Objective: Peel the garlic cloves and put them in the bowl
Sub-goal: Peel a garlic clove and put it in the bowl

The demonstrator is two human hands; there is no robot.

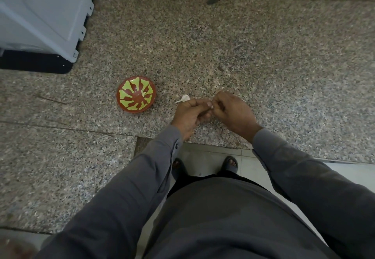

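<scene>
I see two hands meet over the speckled grey stone counter (pixel 243 45), close together, because peeling a small thing needs both of them. The left hand (pixel 190 114) has its fingers curled in, and it seems to hold a small pale garlic clove (pixel 211 104) at its fingertips so the clove stays put. The right hand (pixel 231 110) has its fingers bent too, and its tips pinch at the same little spot, I think to pull the thin skin away. The clove is so tiny and so hidden by the fingers that I cannot be sure how much skin is on it. Just behind the left hand, a white piece of garlic with a thin stalk (pixel 183 98) lies on the counter, near enough to grab next. The round red clay bowl with yellow-green leaf shapes painted inside (pixel 136 94) sits a little to the left of the hands, so a peeled clove only needs a short trip to drop in. One small pale bit (pixel 144 93) lies inside it, maybe a clove that is done. A big grey plastic box (pixel 40 11) stands far off in the corner, out of the way. I judge the job is near its start, with peeling going on now.
</scene>
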